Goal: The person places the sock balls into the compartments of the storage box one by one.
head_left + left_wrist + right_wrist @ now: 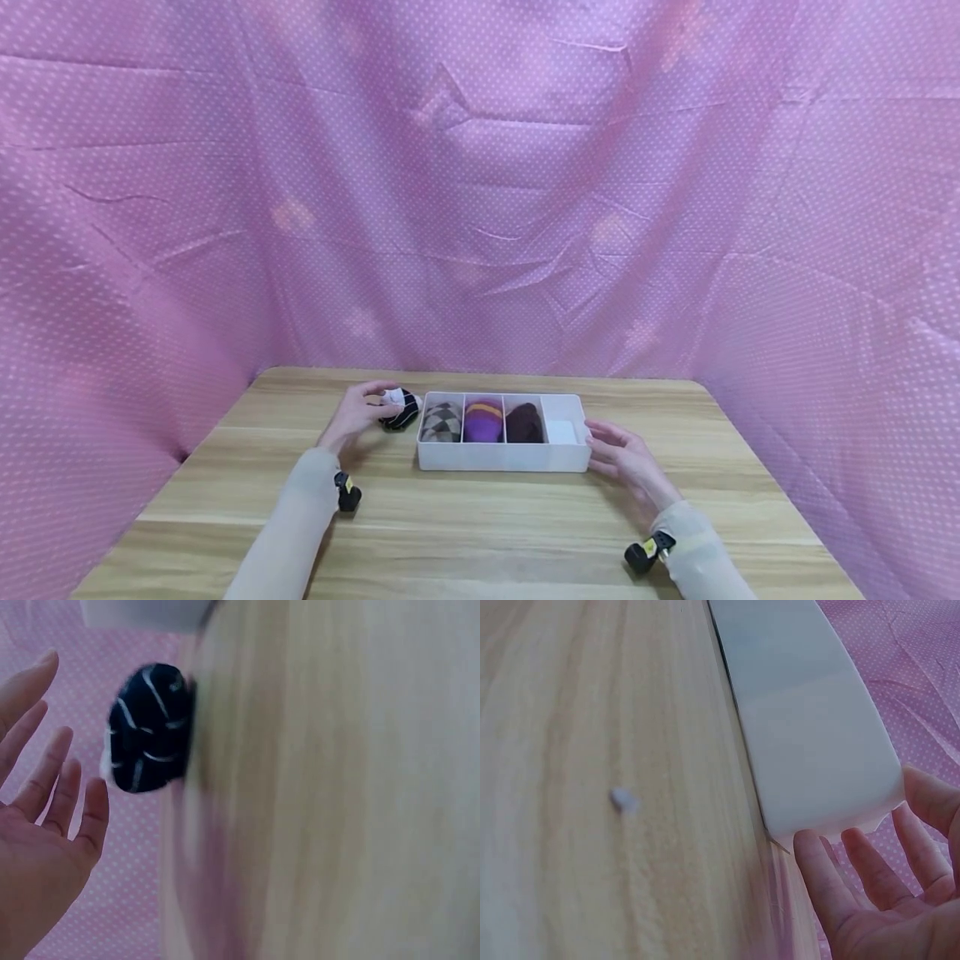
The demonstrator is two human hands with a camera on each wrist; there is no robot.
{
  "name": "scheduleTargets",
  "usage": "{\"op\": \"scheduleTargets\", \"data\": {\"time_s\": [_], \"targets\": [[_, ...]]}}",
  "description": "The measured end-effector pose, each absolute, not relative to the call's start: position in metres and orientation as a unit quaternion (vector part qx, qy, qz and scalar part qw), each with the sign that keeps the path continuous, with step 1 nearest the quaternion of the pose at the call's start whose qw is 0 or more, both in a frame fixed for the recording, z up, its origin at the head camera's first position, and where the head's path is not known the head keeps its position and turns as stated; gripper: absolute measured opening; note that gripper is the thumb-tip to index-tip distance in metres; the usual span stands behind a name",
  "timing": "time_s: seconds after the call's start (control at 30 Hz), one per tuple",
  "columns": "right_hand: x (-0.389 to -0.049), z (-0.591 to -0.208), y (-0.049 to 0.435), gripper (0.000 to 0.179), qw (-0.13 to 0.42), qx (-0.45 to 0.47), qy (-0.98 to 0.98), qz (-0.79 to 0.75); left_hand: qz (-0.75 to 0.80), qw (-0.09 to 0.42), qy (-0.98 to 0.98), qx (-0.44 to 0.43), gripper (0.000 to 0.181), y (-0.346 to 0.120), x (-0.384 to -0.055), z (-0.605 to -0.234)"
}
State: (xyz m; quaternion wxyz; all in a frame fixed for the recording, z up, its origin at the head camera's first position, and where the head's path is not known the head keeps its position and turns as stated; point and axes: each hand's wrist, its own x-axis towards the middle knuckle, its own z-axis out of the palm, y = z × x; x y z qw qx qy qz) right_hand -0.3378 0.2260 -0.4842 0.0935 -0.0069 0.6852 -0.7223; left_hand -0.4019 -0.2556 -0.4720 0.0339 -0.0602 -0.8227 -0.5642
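A rolled black sock [406, 411] with thin white lines lies on the table, left of a white divided box [502, 457]. My left hand [362, 414] is right beside this sock, reaching from its left. In the left wrist view, the fingers [49, 766] are spread and relaxed near the black bundle [150, 727]. My right hand [626, 457] is at the box's right end, its extended fingertips [807, 844] touching the end wall. Three compartments hold rolled socks: a checked one [442, 423], a purple one [483, 422] with an orange band, and a dark brown one [524, 423].
The rightmost compartment [562, 410] shows its white inside. Pink dotted cloth [480, 208] hangs behind and along both sides of the wooden table [465, 533]. A small pale spot [621, 799] shows on the wood in the right wrist view.
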Motion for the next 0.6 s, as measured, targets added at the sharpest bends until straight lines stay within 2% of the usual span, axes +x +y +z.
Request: {"op": "scheduleTargets", "data": {"time_s": [0.3, 0.6], "targets": [[-0.339, -0.486, 0.225, 0.057, 0.092, -0.013, 0.683, -0.724, -0.548, -0.003, -0.832, -0.086, 0.063, -0.257, -0.418, -0.484], [-0.341, -0.485, 0.226, 0.059, 0.093, -0.007, 0.687, -0.720, -0.522, -0.004, -0.847, -0.100, 0.063, -0.253, -0.424, -0.490]]}}
